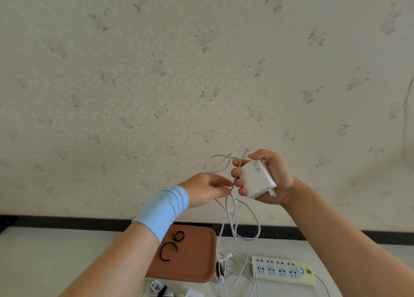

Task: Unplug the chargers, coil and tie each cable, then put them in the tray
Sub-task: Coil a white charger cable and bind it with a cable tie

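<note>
The right grip [275, 178] holds the white charger [257, 180], fingers curled round it, raised above the desk [67, 252]. The left grip [206, 189] pinches its cable [227, 209], which hangs in loops just right of the brown tray [195, 265].

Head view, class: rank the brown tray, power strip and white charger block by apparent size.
Largest: brown tray.
Then power strip and white charger block, about alike; the block is raised nearer the camera, so unranked.
</note>
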Demonstrator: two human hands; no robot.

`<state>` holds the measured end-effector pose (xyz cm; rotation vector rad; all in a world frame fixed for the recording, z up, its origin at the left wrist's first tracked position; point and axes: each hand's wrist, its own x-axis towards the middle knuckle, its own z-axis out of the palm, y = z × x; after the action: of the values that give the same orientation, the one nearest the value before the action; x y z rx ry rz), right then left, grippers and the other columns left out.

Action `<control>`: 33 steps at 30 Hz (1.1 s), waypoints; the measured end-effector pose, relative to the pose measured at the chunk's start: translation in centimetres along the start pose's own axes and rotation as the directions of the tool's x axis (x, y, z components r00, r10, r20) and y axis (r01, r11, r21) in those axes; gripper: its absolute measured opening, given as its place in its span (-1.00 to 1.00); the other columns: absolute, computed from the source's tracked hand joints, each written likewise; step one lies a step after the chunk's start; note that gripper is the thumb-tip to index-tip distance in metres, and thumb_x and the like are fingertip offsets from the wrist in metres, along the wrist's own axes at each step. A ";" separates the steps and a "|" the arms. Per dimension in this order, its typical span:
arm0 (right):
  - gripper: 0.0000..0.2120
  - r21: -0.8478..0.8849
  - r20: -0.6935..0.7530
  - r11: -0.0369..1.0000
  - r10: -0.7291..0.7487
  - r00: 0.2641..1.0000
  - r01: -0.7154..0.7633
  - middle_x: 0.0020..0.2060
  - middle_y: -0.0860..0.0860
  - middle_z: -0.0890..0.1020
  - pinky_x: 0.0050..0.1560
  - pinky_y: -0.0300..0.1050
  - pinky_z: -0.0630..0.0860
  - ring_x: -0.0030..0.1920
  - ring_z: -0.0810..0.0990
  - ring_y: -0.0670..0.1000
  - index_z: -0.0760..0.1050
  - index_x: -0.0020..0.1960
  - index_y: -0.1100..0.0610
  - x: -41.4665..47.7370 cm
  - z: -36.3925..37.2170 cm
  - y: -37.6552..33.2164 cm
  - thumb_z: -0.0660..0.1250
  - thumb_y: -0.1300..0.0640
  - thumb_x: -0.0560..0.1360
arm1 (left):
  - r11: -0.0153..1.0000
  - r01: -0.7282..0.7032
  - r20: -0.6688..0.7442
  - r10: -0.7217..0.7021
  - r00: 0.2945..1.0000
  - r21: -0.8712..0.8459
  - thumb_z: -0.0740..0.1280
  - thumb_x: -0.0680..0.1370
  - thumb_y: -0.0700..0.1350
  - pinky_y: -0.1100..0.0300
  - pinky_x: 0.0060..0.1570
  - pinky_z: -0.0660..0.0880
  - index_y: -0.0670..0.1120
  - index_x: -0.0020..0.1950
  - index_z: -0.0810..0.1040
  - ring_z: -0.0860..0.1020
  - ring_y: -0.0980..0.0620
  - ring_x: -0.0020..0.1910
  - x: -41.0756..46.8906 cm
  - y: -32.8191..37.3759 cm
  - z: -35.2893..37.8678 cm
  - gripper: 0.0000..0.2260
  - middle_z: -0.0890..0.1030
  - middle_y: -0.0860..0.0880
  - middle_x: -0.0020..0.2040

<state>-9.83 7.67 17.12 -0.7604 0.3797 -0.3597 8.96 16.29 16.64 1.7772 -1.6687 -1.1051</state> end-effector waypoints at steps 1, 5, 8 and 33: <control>-0.72 0.014 -0.006 1.000 -0.014 1.000 0.014 -0.16 0.14 0.53 -0.25 -0.03 0.53 -0.28 0.54 0.13 0.51 0.01 0.21 0.0 0.0 0.0 0.21 0.06 0.41 | 0.997 -0.023 0.001 0.023 1.000 0.072 0.38 0.55 0.02 0.23 0.22 0.43 0.10 0.27 0.57 0.56 0.17 0.10 0.0 0.1 0.3 -0.71 0.61 0.11 0.16; -0.73 0.038 -0.025 0.999 -0.038 0.999 0.039 -0.17 0.13 0.52 -0.27 -0.04 0.55 -0.29 0.54 0.12 0.50 -0.02 0.20 -0.2 0.3 0.0 0.20 0.05 0.41 | 0.975 -0.023 -0.106 0.048 0.993 0.222 0.47 0.47 0.03 0.29 0.06 0.42 0.15 0.07 0.65 0.54 0.26 -0.06 0.3 -0.1 0.2 -0.81 0.64 0.18 0.02; -0.73 0.051 -0.029 0.997 -0.058 0.998 0.059 -0.19 0.12 0.52 -0.28 -0.05 0.55 -0.31 0.52 0.10 0.49 -0.03 0.19 -0.3 0.4 0.0 0.18 0.04 0.40 | 0.958 0.019 -0.243 0.053 0.969 0.287 0.48 0.45 -0.05 0.24 0.05 0.51 0.14 -0.05 0.65 0.60 0.17 -0.06 0.5 -0.5 -0.5 -0.88 0.67 0.15 -0.09; -0.78 0.012 -0.126 1.000 0.008 0.992 -0.007 -0.19 0.13 0.51 -0.20 0.01 0.53 -0.28 0.48 0.11 0.46 -0.02 0.19 0.2 1.1 0.8 0.23 0.08 0.43 | 0.945 0.199 -0.592 -0.007 0.806 0.260 0.27 0.49 -0.27 0.12 -0.03 0.50 -0.01 0.09 0.33 0.53 -0.04 -0.10 0.3 -1.4 -1.6 -0.74 0.51 0.01 -0.06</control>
<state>-8.96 8.80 17.23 -0.7270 0.4989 -0.4039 11.08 15.96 16.38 2.1418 -1.4090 -0.2571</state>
